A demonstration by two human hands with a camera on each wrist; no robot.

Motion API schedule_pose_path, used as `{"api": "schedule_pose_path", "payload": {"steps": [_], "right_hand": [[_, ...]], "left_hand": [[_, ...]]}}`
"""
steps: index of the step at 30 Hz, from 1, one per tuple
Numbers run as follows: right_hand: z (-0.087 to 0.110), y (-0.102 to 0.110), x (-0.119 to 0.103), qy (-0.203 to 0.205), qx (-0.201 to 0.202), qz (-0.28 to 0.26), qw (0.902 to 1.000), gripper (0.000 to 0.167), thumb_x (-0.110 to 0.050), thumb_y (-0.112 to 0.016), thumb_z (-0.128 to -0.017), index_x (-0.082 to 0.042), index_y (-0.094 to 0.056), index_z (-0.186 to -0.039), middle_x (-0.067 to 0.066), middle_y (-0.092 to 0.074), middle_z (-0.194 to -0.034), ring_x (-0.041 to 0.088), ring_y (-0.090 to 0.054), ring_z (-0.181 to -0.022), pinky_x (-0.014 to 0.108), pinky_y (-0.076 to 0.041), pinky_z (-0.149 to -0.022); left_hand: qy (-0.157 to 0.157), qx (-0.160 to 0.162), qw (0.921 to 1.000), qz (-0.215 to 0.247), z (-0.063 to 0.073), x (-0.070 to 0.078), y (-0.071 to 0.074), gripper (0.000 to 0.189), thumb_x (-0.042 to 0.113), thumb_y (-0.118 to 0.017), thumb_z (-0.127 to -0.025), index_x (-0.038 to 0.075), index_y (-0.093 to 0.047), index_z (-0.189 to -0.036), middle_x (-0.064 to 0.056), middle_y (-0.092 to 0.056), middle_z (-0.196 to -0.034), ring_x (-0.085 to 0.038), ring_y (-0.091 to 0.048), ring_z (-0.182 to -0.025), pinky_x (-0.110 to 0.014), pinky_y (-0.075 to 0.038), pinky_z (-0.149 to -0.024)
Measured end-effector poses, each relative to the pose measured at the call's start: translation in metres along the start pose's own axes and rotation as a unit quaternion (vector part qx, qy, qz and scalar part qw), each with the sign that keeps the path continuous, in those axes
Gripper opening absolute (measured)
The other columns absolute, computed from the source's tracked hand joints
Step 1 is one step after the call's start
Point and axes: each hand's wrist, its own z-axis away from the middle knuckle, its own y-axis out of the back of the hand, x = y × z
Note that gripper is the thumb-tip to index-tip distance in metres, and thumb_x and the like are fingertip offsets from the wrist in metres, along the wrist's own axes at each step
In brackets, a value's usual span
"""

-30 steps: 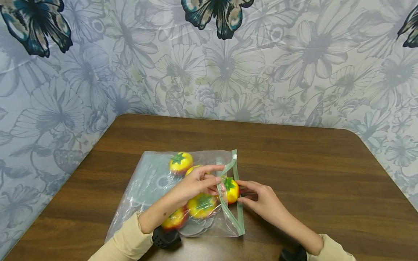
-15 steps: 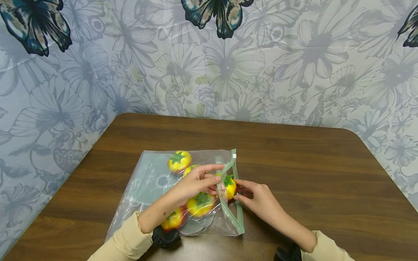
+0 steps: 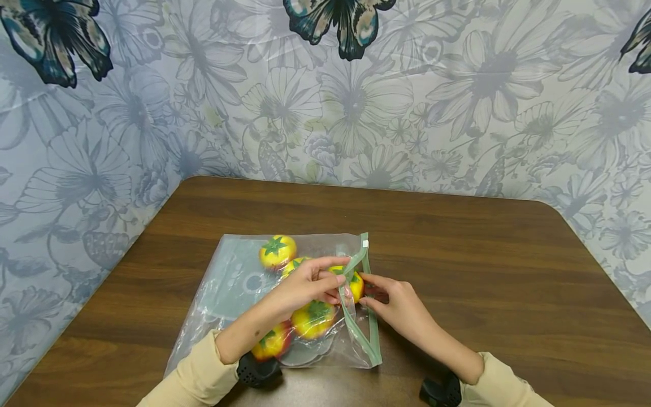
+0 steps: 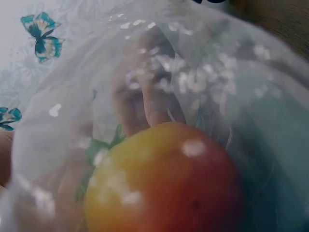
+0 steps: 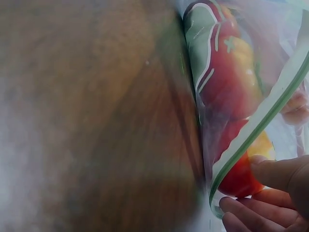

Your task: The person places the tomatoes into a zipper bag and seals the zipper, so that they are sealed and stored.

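A clear zip bag (image 3: 239,257) with a green zip edge lies on the table, its mouth facing right. My left hand (image 3: 310,285) pinches the upper zip edge and lifts it, so the mouth gapes. At that mouth my right hand (image 3: 399,299) holds a yellow-red fruit with a green leafy top (image 3: 357,287), thumb and fingers about its right side. In the right wrist view this fruit (image 5: 236,176) is partly inside, behind the zip edge (image 5: 256,133). Several similar fruits (image 3: 313,321) are in the bag. Through the film, the left wrist view shows one fruit (image 4: 164,183) close up.
The brown wooden table (image 3: 483,254) extends behind and to the right of the bag. A floral wall covering with butterflies (image 3: 335,22) stands behind it. Black wrist cameras (image 3: 258,370) sit under both wrists.
My right hand has moved left, carrying the fruit further into the bag's mouth. The fruits at the bag's far side have shifted slightly left. My left hand keeps its place on the zip edge.
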Motion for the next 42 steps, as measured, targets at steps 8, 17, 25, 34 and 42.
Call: {"api": "schedule_pose_path", "payload": {"steps": [8, 17, 25, 34, 42], "right_hand": [[0.006, 0.009, -0.001, -0.005, 0.008, -0.035, 0.9993, 0.040, -0.002, -0.075, -0.078, 0.003, -0.063, -0.116, 0.012, -0.067, -0.103, 0.020, -0.066, -0.086, 0.026, -0.054, -0.071], [0.040, 0.028, -0.012, -0.040, -0.028, -0.138, 0.9893, 0.021, -0.013, -0.062, -0.091, -0.004, -0.066, -0.110, 0.004, -0.067, -0.100, 0.014, -0.065, -0.082, 0.027, -0.054, -0.070], [0.062, 0.019, -0.027, 0.000, -0.109, -0.193, 0.9750, 0.023, -0.010, -0.059, -0.093, -0.001, -0.065, -0.113, -0.007, -0.066, -0.084, 0.010, -0.063, -0.067, 0.027, -0.053, -0.055], [0.075, 0.014, -0.038, 0.038, -0.064, -0.223, 0.9719, 0.007, -0.003, -0.065, -0.087, -0.006, -0.069, -0.091, -0.002, -0.067, -0.075, 0.009, -0.063, -0.064, 0.025, -0.052, -0.051], [0.078, 0.015, -0.033, 0.000, -0.049, -0.258, 0.9648, 0.004, -0.001, -0.063, -0.088, -0.004, -0.064, -0.086, 0.003, -0.067, -0.075, 0.019, -0.066, -0.066, 0.033, -0.055, -0.054]], "left_hand": [[0.002, 0.005, 1.0000, -0.001, 0.000, 0.000, -0.001, 0.046, 0.012, -0.057, -0.094, -0.002, -0.044, -0.137, -0.014, -0.067, -0.090, -0.017, -0.063, -0.072, -0.036, -0.054, -0.073], [0.004, 0.011, 0.9999, 0.004, -0.001, -0.001, -0.003, 0.047, 0.012, -0.058, -0.093, -0.002, -0.044, -0.136, -0.012, -0.066, -0.085, -0.017, -0.062, -0.071, -0.037, -0.054, -0.073], [0.005, 0.017, 0.9998, 0.003, -0.002, -0.001, -0.003, 0.047, 0.011, -0.058, -0.093, -0.002, -0.045, -0.135, -0.011, -0.066, -0.084, -0.017, -0.061, -0.070, -0.036, -0.055, -0.073], [0.005, 0.011, 0.9999, 0.010, -0.004, -0.001, -0.005, 0.047, 0.011, -0.059, -0.093, -0.003, -0.044, -0.135, -0.011, -0.066, -0.085, -0.016, -0.061, -0.070, -0.035, -0.055, -0.072], [-0.004, 0.000, 0.9998, 0.018, -0.001, -0.002, -0.004, 0.047, 0.012, -0.057, -0.094, 0.000, -0.042, -0.138, -0.017, -0.067, -0.091, -0.026, -0.067, -0.080, -0.039, -0.054, -0.076]]}}
